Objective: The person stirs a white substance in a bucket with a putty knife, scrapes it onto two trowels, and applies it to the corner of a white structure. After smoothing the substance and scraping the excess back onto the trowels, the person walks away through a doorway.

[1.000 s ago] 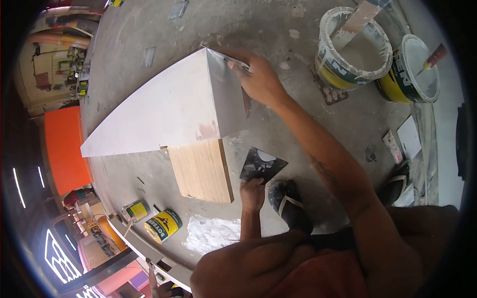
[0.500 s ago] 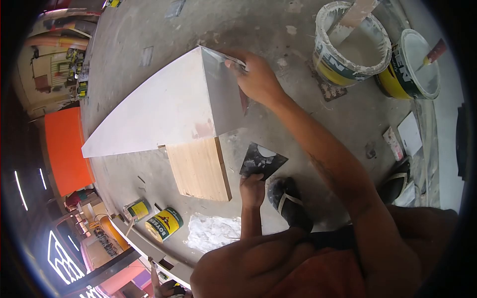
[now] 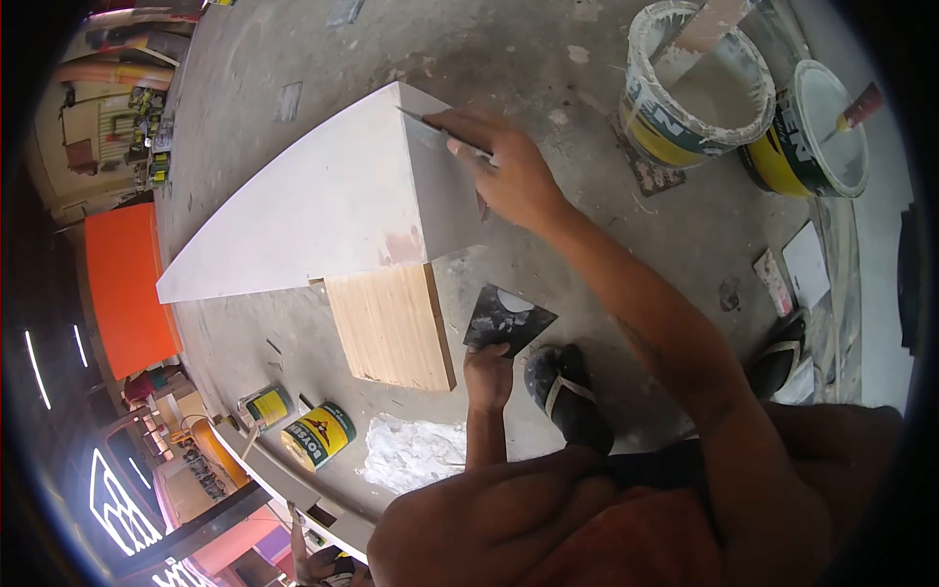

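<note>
A white, curved, pointed piece (image 3: 303, 201) with a grey side face stands on a pale wooden block (image 3: 386, 328). At the upper part of that side face, my right hand (image 3: 514, 171) grips a thin scraper (image 3: 445, 135), seen nearly edge-on, its far end at the piece's edge. Lower down, my left hand (image 3: 488, 377) is closed on the narrow end of a dark, flared putty blade (image 3: 509, 321) with white paste on it. This blade is apart from the piece. A pinkish patch shows near the piece's lower corner.
Two large buckets (image 3: 675, 142) (image 3: 782, 147) stand at upper right, with tools in them. Crumpled white material (image 3: 416, 455) and yellow-green cans (image 3: 319, 435) lie lower left. An orange panel (image 3: 127, 289) is at far left. Another person's arm (image 3: 298, 538) shows at bottom left.
My right hand and its scraper have shifted slightly down and right, away from the piece's top corner. My left hand with the dark blade has moved slightly left.
</note>
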Motion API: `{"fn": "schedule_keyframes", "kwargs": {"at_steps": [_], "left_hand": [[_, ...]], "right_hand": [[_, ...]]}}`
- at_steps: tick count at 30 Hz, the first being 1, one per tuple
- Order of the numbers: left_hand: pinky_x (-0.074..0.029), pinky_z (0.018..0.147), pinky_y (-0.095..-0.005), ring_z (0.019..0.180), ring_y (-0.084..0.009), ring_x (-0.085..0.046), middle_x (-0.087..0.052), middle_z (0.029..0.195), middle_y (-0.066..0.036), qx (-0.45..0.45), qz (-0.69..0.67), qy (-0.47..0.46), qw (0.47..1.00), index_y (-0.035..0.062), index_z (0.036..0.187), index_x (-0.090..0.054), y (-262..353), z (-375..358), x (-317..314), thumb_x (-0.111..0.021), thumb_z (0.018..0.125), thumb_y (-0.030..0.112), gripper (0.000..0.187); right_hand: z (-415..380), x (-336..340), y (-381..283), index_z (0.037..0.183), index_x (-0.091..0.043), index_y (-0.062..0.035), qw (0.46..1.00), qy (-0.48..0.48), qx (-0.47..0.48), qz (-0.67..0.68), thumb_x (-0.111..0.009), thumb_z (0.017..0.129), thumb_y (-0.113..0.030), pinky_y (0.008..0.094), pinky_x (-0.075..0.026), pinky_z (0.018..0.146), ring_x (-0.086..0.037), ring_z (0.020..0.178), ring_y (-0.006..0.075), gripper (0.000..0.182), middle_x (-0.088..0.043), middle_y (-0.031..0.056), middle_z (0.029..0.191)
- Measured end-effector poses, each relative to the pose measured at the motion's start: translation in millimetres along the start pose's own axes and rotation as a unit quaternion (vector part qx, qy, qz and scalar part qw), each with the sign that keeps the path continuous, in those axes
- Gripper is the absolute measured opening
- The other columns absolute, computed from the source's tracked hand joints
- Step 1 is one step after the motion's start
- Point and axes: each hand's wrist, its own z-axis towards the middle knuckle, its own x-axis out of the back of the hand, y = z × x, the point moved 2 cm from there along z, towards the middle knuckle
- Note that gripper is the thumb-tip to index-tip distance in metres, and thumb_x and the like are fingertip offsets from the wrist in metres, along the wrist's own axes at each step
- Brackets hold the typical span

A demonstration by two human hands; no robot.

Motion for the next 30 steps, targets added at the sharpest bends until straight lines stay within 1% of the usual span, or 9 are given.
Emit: {"fn": "schedule_keyframes", "kwargs": {"at_steps": [3, 6, 9, 11, 15, 18, 20, 22, 30], "left_hand": [[-0.048, 0.092, -0.0295, 0.099, -0.0198, -0.061, -0.063, 0.108, -0.009, 0.046, -0.142, 0.01, 0.989, -0.0039, 0.108, -0.059, -4, 2, 3, -0.053, 0.076, -0.015, 0.034], [-0.049, 0.092, -0.0312, 0.1, -0.0215, -0.061, -0.063, 0.107, -0.01, -0.031, 0.042, 0.004, 0.999, -0.0044, 0.11, -0.058, -20, 9, 23, -0.054, 0.077, -0.014, 0.035], [-0.048, 0.093, -0.033, 0.104, -0.0242, -0.06, -0.061, 0.109, -0.012, -0.034, 0.046, 0.01, 0.998, -0.0049, 0.114, -0.055, -14, 8, 11, -0.052, 0.08, -0.01, 0.034], [-0.038, 0.108, -0.0427, 0.117, -0.0277, -0.054, -0.058, 0.122, -0.013, 0.034, -0.067, -0.018, 0.997, -0.0021, 0.122, -0.052, -3, 4, -10, -0.048, 0.073, -0.006, 0.05], [-0.037, 0.108, -0.0431, 0.118, -0.0281, -0.053, -0.058, 0.122, -0.013, 0.054, -0.141, -0.029, 0.988, -0.0021, 0.124, -0.051, -12, 6, -2, -0.049, 0.074, -0.005, 0.05], [-0.038, 0.107, -0.0429, 0.121, -0.0281, -0.051, -0.055, 0.127, -0.014, 0.002, 0.142, -0.015, 0.99, -0.0022, 0.128, -0.047, -15, 4, 6, -0.051, 0.075, -0.002, 0.054], [-0.038, 0.107, -0.0412, 0.123, -0.0273, -0.05, -0.052, 0.13, -0.014, 0.035, -0.022, -0.037, 0.998, -0.0022, 0.131, -0.044, -13, 5, 2, -0.051, 0.076, -0.002, 0.055], [-0.042, 0.101, -0.0364, 0.115, -0.0249, -0.054, -0.056, 0.122, -0.014, 0.016, -0.024, -0.027, 0.999, -0.0054, 0.124, -0.049, -16, 5, 2, -0.05, 0.079, -0.005, 0.044], [-0.047, 0.093, -0.0298, 0.107, -0.0212, -0.06, -0.062, 0.116, -0.013, 0.018, -0.126, -0.04, 0.991, -0.0068, 0.113, -0.058, 1, -2, -28, -0.051, 0.084, -0.006, 0.029]], "right_hand": [[-15, -1, 0, 0.123, -0.062, -0.0118, 1.0, -0.005, 0.013, 0.008, -0.055, 0.091, -0.006, 0.0348, -0.045, 0.095, -0.058, 0.112, 0.028, 0.033, -0.06, 0.0103, 0.124], [-33, -3, 1, 0.125, -0.061, -0.0132, 1.0, -0.016, 0.018, 0.004, -0.058, 0.088, -0.002, 0.0347, -0.045, 0.097, -0.057, 0.114, 0.0276, 0.039, -0.059, 0.0093, 0.127], [-50, -2, -7, 0.127, -0.06, -0.0146, 0.999, -0.028, 0.025, -0.006, -0.059, 0.084, 0.001, 0.0354, -0.045, 0.098, -0.057, 0.116, 0.0271, 0.046, -0.057, 0.0082, 0.129], [-61, -1, -11, 0.128, -0.059, -0.0152, 0.999, -0.036, 0.023, -0.01, -0.06, 0.082, 0.003, 0.0358, -0.045, 0.099, -0.056, 0.116, 0.0268, 0.049, -0.057, 0.0076, 0.13], [-78, -4, -16, 0.127, -0.06, -0.0153, 0.999, -0.041, 0.027, -0.001, -0.061, 0.078, 0.005, 0.0361, -0.045, 0.098, -0.056, 0.115, 0.0275, 0.053, -0.057, 0.0068, 0.128], [-89, -8, -18, 0.125, -0.061, -0.0133, 0.999, -0.037, 0.03, -0.001, -0.062, 0.077, 0.006, 0.0355, -0.045, 0.097, -0.057, 0.113, 0.0278, 0.052, -0.058, 0.0069, 0.127], [-96, -12, -17, 0.124, -0.062, -0.0123, 0.999, -0.031, 0.033, -0.001, -0.062, 0.077, 0.006, 0.0352, -0.045, 0.097, -0.057, 0.112, 0.0279, 0.051, -0.058, 0.0071, 0.127], [-104, -15, -16, 0.127, -0.06, -0.0151, 0.998, -0.02, 0.054, -0.009, -0.059, 0.065, 0.014, 0.0366, -0.047, 0.095, -0.055, 0.112, 0.0265, 0.068, -0.056, 0.005, 0.126], [-125, -10, -25, 0.122, -0.062, -0.006, 0.997, -0.055, 0.052, 0.013, -0.051, 0.066, 0.011, 0.0365, -0.042, 0.101, -0.054, 0.116, 0.0296, 0.059, -0.059, 0.0107, 0.124]]}}
